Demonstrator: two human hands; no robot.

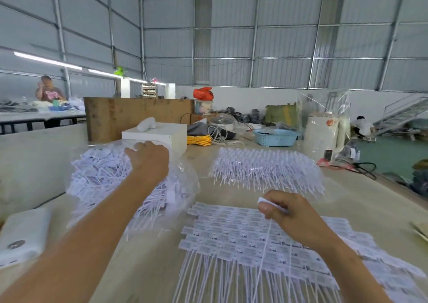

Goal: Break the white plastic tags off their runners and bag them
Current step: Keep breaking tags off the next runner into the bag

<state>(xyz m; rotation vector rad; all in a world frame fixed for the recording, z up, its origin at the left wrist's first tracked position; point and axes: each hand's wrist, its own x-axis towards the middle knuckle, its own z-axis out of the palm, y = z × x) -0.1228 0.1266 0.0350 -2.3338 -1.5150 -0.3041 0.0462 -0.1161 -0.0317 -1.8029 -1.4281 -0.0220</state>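
Tags [250,240]: white plastic, still joined in rows, laid flat on the table [361,200] straight ahead of the person, thin tails pointing toward the near edge. More rows overlap under the right forearm and run off to the right.

One tag [269,206]: pinched between thumb and curled fingers of the right hand [293,212], held just above the flat rows; its thin tail hangs down across them.

Bag [185,182]: clear plastic, to the left of the rows, heaped with loose tags lying in all directions. The left hand [148,157] reaches over the far top of the heap, back of the hand up, fingers bent down onto the pile. I cannot tell whether they grip anything.

Second stack [266,168]: more joined tags, farther back on the table, to the right of the bag, tails fanning toward the person.

White box [159,135]: behind the bag, a white bundle lying on top.

Yellow cord [199,139]: coiled just beside the box.

Blue basket [275,137]: farther back, right of the cord.

White device [23,235]: flat, at the near left corner.

Person [48,91]: seated at a separate table, far left of the hall.
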